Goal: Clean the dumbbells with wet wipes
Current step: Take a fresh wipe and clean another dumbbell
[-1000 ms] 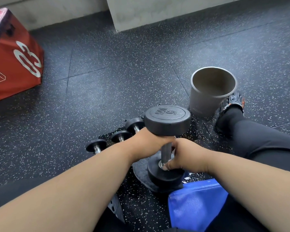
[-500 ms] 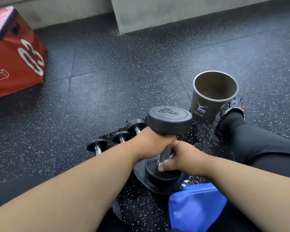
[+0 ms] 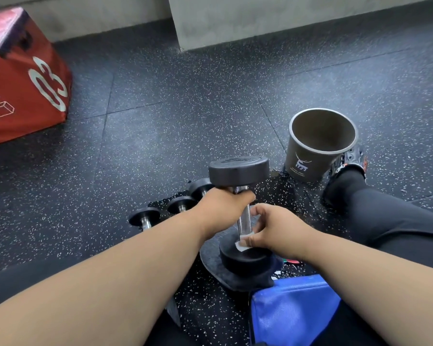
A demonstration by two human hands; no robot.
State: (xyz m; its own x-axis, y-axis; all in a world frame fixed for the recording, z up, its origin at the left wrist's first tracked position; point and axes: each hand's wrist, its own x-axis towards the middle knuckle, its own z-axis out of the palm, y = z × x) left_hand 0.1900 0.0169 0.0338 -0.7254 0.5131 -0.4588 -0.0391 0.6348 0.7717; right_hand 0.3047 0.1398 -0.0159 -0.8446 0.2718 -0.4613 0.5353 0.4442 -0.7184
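Note:
A black dumbbell [image 3: 238,172] stands upright on a dark pad [image 3: 211,258], its chrome handle showing between two round heads. My left hand [image 3: 220,208] grips the top of the handle just under the upper head. My right hand [image 3: 273,229] pinches a white wet wipe [image 3: 243,242] against the handle's lower end, right above the bottom head. Three smaller dumbbells [image 3: 180,204] lie in a row on the floor to the left, partly hidden behind my left arm.
A grey bucket [image 3: 300,158] stands open at the right, beside my shoe [image 3: 350,161] and outstretched leg. A blue bag [image 3: 293,310] lies at the bottom. A red box [image 3: 23,78] marked 03 sits at far left. A concrete wall base [image 3: 260,18] runs behind.
My right hand has slid down the handle with the wipe to the bottom head. The left hand keeps its grip on the handle under the upper head.

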